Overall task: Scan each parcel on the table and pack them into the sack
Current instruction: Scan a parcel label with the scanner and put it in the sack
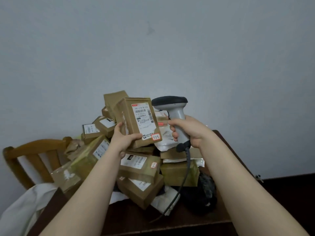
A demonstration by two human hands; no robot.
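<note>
head | left hand (121, 138) grips parcel (127, 114) | right hand (189, 132) grips scanner (176, 114) | label (144, 123) print blurred

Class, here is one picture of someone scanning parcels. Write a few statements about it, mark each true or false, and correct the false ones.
1. The left hand holds a brown parcel with its white label facing the camera. True.
2. The right hand is empty. False: the right hand grips the handle of a scanner.
3. The scanner is cordless. False: a cable hangs from its handle down towards the table.
4. A wooden chair stands left of the pile of parcels. True.
5. The brown parcel lies flat on the table. False: it is held up above the pile, beside the scanner's head.
</note>
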